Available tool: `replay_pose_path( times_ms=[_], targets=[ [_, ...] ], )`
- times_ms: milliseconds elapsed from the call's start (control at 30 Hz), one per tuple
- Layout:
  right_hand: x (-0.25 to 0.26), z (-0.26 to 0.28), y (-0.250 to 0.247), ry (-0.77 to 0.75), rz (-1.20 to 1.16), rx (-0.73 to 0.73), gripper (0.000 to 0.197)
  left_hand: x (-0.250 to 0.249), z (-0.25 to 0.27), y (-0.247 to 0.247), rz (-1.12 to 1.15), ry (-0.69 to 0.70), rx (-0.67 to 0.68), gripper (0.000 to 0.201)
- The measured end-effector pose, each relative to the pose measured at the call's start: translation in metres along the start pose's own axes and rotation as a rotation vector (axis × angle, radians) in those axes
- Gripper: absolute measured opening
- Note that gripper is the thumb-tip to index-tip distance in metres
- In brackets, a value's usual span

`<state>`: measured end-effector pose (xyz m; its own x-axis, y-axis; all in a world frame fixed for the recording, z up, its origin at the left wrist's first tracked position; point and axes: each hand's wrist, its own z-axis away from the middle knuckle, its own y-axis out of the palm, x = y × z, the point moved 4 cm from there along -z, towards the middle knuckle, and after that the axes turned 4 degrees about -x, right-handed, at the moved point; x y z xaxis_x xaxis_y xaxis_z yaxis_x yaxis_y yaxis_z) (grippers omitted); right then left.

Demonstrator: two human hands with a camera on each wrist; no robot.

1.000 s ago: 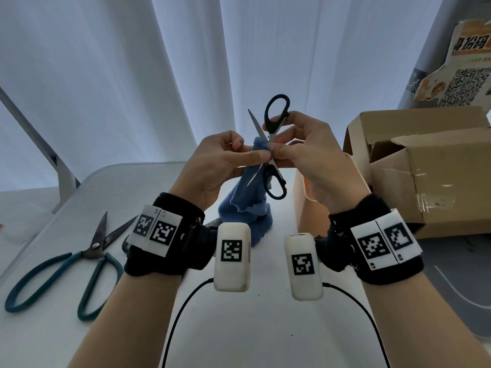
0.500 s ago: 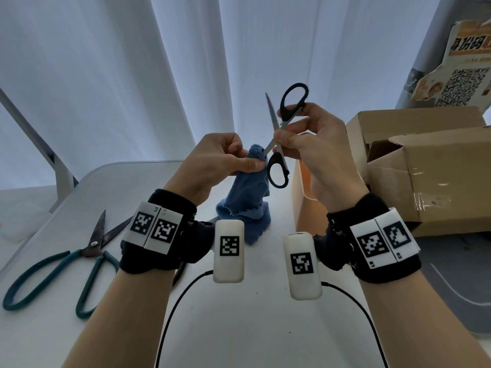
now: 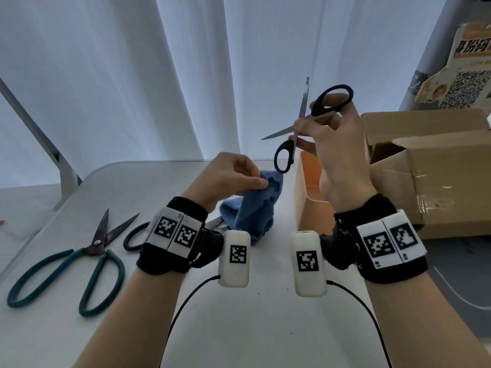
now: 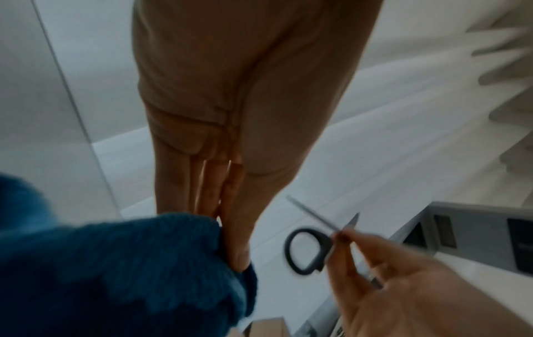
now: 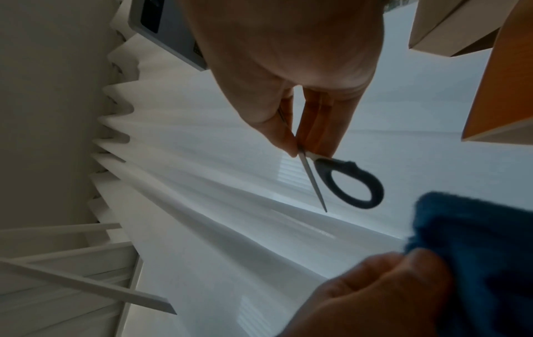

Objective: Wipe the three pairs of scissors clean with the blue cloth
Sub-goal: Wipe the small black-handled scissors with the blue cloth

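My right hand (image 3: 313,131) pinches the black-handled scissors (image 3: 305,123) near their pivot and holds them up in the air, blades spread apart, above the orange box. My left hand (image 3: 247,179) pinches the top of the blue cloth (image 3: 255,208), whose lower part hangs down to the table. Cloth and scissors are apart. In the left wrist view the blue cloth (image 4: 115,273) fills the lower left and the black-handled scissors (image 4: 311,246) are at the right. Teal-handled scissors (image 3: 74,264) lie open on the table at the left. A third pair with a black handle (image 3: 132,239) lies partly hidden behind my left wrist.
An orange open box (image 3: 308,197) stands on the white table (image 3: 239,328) right of the cloth. A large cardboard box (image 3: 430,166) stands at the far right. White curtains hang behind. Two black cables run over the table near my forearms.
My right hand has lifted the black-handled scissors up and to the right, away from the cloth. The left hand has lowered a little with the cloth.
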<state>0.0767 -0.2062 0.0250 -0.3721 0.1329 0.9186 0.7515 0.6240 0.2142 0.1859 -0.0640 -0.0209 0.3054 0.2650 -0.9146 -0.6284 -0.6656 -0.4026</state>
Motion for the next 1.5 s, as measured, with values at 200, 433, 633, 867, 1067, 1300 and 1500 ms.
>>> replay_pose_path(
  times_ms=[200, 433, 633, 867, 1067, 1300, 1500],
  targets=[
    [0.001, 0.002, 0.000, -0.005, -0.025, -0.002, 0.031, 0.004, -0.002, 0.001, -0.100, -0.039, 0.040, 0.036],
    [-0.004, 0.006, 0.009, 0.073, -0.145, 0.038, 0.030, -0.016, 0.005, -0.002, 0.306, 0.023, 0.006, 0.026],
    [-0.005, 0.006, 0.012, 0.143, -0.210, 0.069, 0.004, -0.013, 0.004, -0.022, 0.359, 0.020, -0.148, 0.016],
    [-0.012, 0.001, 0.010, 0.154, 0.014, 0.126, 0.006, -0.013, 0.006, -0.046, 0.365, 0.033, -0.295, 0.008],
    [-0.022, 0.007, 0.018, 0.104, 0.196, 0.251, 0.012, -0.014, 0.004, -0.035, 0.370, 0.026, -0.241, 0.017],
    [-0.023, 0.002, 0.011, 0.128, 0.206, 0.238, 0.016, -0.013, 0.002, -0.020, 0.414, 0.003, -0.193, 0.018],
    [-0.005, -0.002, -0.006, 0.066, 0.283, 0.183, 0.029, -0.031, -0.002, -0.004, 0.333, 0.046, -0.245, 0.030]
  ],
)
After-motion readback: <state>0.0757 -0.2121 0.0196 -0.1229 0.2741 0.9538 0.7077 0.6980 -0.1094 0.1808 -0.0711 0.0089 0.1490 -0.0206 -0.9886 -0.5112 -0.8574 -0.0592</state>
